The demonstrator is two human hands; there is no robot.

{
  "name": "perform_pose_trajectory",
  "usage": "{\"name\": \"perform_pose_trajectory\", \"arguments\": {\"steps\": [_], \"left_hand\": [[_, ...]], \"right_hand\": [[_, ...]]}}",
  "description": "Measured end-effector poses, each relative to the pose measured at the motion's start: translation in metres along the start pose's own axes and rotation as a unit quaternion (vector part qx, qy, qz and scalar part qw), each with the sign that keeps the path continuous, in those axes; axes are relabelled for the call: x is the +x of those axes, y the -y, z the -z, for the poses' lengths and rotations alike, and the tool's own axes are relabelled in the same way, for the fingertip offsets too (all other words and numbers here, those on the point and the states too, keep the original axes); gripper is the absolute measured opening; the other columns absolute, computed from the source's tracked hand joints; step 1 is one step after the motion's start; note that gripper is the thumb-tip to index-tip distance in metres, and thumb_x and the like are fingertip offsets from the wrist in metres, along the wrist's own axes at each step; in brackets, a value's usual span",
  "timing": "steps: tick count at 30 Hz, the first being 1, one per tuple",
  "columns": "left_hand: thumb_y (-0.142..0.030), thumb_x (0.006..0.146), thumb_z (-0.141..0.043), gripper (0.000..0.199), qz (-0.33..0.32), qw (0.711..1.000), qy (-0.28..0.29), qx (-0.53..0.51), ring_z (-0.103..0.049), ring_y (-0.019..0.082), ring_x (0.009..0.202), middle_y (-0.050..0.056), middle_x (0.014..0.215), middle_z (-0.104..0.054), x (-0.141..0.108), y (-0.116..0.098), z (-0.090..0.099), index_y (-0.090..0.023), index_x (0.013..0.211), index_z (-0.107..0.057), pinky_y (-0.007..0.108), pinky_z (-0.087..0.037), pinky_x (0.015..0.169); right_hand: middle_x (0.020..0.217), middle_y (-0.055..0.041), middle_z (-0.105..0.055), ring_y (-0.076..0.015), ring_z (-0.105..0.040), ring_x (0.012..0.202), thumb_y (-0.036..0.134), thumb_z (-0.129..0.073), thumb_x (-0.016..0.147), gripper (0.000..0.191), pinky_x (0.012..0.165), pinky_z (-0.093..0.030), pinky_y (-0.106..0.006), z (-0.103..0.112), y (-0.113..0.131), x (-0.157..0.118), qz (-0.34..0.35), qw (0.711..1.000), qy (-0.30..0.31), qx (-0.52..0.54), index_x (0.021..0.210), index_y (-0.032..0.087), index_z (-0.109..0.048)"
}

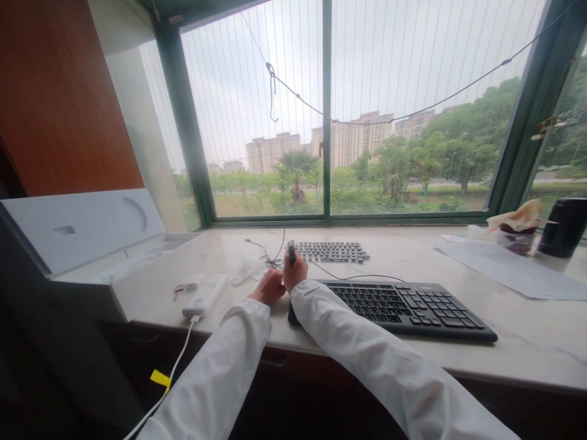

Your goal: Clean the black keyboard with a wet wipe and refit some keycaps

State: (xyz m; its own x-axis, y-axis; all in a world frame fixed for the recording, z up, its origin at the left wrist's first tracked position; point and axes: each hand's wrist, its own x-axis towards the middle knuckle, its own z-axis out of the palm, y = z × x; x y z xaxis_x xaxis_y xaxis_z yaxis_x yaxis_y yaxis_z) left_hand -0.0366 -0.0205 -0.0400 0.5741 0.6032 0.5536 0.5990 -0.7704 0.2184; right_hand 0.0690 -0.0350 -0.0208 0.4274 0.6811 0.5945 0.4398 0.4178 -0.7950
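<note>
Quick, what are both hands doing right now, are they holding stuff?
Left hand: can't tell whether it's open, closed or holding something.
Right hand: closed, holding a small dark object.

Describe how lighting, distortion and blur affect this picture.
Head view: backlight from the window, with the space under the countertop nearly black; head view: the window's side posts lean inward toward the bottom, likely wide-lens distortion; head view: the left hand and right hand look soft, the right's small dark item too indistinct to identify.
</note>
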Motion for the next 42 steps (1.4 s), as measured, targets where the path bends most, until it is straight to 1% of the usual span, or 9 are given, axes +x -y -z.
{"name": "perform_pose_trajectory", "arguments": {"steps": [3,6,9,11,16,19,22,29,42], "left_hand": [[-0.007,0.07,-0.054,0.012,-0.022,1.0,-0.01,-0.003,-0.062,0.015,0.066,0.004,0.07,-0.068,0.0,-0.001,-0.002,-0.015,0.069,-0.063,0.023,-0.045,0.06],[-0.012,0.077,-0.056,0.009,-0.035,0.999,-0.033,-0.003,-0.065,0.018,0.075,0.006,0.083,-0.07,0.001,-0.003,-0.002,-0.015,0.081,-0.064,0.026,-0.049,0.067],[-0.022,0.084,-0.058,0.009,-0.04,0.997,-0.061,0.003,-0.067,0.018,0.081,0.007,0.091,-0.071,0.001,-0.007,0.002,-0.016,0.089,-0.063,0.028,-0.051,0.073],[-0.026,0.087,-0.058,0.011,-0.045,0.996,-0.075,0.007,-0.067,0.017,0.082,0.005,0.091,-0.07,0.001,-0.011,0.005,-0.017,0.092,-0.062,0.028,-0.052,0.075],[-0.028,0.089,-0.057,0.011,-0.055,0.993,-0.104,0.022,-0.067,0.015,0.086,0.002,0.094,-0.07,0.0,-0.018,0.009,-0.019,0.093,-0.062,0.027,-0.053,0.078],[-0.029,0.088,-0.058,0.013,-0.059,0.991,-0.114,0.039,-0.068,0.015,0.083,0.003,0.093,-0.07,0.001,-0.019,0.008,-0.018,0.092,-0.062,0.025,-0.053,0.072],[-0.03,0.086,-0.06,0.014,-0.066,0.989,-0.114,0.06,-0.068,0.015,0.078,0.003,0.091,-0.071,0.0,-0.021,0.009,-0.018,0.093,-0.063,0.023,-0.051,0.064],[-0.03,0.083,-0.066,0.017,-0.093,0.987,-0.088,0.096,-0.069,0.013,0.074,-0.001,0.096,-0.072,-0.003,-0.026,0.014,-0.021,0.097,-0.064,0.02,-0.047,0.059],[-0.034,0.092,-0.055,0.019,-0.133,0.978,-0.075,0.146,-0.069,0.012,0.071,0.002,0.097,-0.073,-0.003,-0.023,0.011,-0.021,0.104,-0.064,0.02,-0.047,0.056]], "right_hand": [[0.059,0.0005,-0.053,-0.0151,-0.046,0.057,0.045,-0.031,0.091,0.041,0.06,-0.038,-0.025,0.004,0.004,0.003,-0.007,0.999,0.001,-0.033,0.072,0.023,-0.06],[0.061,0.0002,-0.055,-0.0147,-0.049,0.058,0.045,-0.024,0.095,0.048,0.06,-0.04,-0.024,0.011,0.012,0.007,0.002,0.997,0.02,-0.074,0.077,0.022,-0.061],[0.065,-0.001,-0.059,-0.0147,-0.052,0.062,0.044,-0.017,0.097,0.053,0.062,-0.041,-0.024,0.024,0.018,0.015,0.03,0.99,0.053,-0.124,0.083,0.021,-0.063],[0.069,-0.0015,-0.062,-0.0149,-0.056,0.065,0.046,-0.022,0.097,0.051,0.064,-0.041,-0.023,0.038,0.02,0.023,0.064,0.981,0.094,-0.159,0.085,0.021,-0.064],[0.077,-0.0035,-0.07,-0.0185,-0.065,0.075,0.051,-0.045,0.09,0.036,0.067,-0.039,-0.024,0.083,0.01,0.042,0.164,0.926,0.225,-0.256,0.083,0.024,-0.068],[0.081,-0.0043,-0.073,-0.0205,-0.067,0.077,0.045,-0.054,0.086,0.026,0.068,-0.038,-0.026,0.106,0.001,0.047,0.207,0.882,0.292,-0.308,0.091,0.026,-0.071],[0.082,-0.0043,-0.074,-0.0215,-0.068,0.078,0.043,-0.055,0.086,0.025,0.068,-0.037,-0.026,0.119,-0.004,0.045,0.235,0.848,0.333,-0.339,0.098,0.028,-0.071],[0.082,-0.0021,-0.073,-0.0211,-0.068,0.079,0.032,-0.057,0.083,0.023,0.065,-0.035,-0.026,0.124,-0.004,0.036,0.26,0.816,0.364,-0.367,0.102,0.031,-0.07],[0.086,-0.0023,-0.073,-0.022,-0.068,0.079,0.033,-0.053,0.085,0.026,0.064,-0.036,-0.027,0.13,-0.005,0.035,0.233,0.82,0.366,-0.373,0.107,0.033,-0.065]]}}
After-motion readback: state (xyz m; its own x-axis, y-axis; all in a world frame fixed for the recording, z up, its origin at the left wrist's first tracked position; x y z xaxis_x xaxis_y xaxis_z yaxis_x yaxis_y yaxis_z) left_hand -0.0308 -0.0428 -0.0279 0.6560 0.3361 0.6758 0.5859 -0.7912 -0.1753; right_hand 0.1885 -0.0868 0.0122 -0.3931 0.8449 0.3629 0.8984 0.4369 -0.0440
